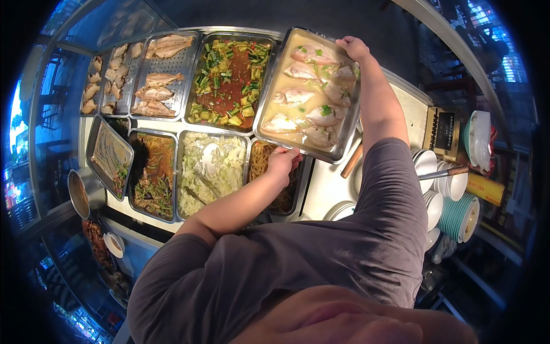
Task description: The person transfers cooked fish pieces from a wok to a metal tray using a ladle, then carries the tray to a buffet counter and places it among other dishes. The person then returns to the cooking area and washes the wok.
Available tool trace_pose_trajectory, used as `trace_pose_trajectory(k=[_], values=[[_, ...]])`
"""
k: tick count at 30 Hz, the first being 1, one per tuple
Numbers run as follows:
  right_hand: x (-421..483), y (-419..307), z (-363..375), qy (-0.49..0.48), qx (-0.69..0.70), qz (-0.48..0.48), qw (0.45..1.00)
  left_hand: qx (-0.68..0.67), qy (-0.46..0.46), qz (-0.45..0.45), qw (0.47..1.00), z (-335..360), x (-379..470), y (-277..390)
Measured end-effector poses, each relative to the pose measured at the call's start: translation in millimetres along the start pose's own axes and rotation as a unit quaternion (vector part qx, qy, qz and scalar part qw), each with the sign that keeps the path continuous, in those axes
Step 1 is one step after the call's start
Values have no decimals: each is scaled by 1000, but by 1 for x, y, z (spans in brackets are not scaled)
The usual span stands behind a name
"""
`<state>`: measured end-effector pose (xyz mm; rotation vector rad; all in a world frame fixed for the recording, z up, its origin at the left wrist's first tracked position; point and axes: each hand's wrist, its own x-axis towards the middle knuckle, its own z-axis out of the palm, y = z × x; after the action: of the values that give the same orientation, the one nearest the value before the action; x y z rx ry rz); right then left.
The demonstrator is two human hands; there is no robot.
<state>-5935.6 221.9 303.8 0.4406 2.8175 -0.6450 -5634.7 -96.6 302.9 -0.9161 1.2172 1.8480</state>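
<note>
A rectangular stainless-steel tray (343,152) holds several pieces of pale fish (293,97) in yellowish broth, with bits of green herb on top. My left hand (282,165) grips its near edge, fingers partly hidden under the rim. At the far right corner, my right hand (354,48) has hold of the rim. The tray sits slightly askew and overlaps the edge of a tray of noodles (261,161) below it. On its left lies a tray of cut green vegetables in reddish sauce (230,81).
Shredded cabbage (210,172) with metal tongs fills a tray near my left forearm. Trays of fried fish (157,92) stand at the back left. A nearly emptied tray (109,157) leans tilted beside a metal pot (79,193). Stacked bowls (457,219) and plates (341,210) stand right.
</note>
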Motion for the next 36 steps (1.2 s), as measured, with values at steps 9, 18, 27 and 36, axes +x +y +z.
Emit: trace_pose_trajectory(k=[9,18,27,36], values=[[24,-6,18,-34,55,-8,998,-18,-6,-55,998,15,6,-5],[19,5,51,19,85,-67,994,5,3,-114,993,2,14,-12],[-14,-12,45,176,-35,-158,971,38,-9,-128,991,-4,16,-10],[-160,10,65,237,233,-31,942,-45,-14,-148,988,1,25,-9]])
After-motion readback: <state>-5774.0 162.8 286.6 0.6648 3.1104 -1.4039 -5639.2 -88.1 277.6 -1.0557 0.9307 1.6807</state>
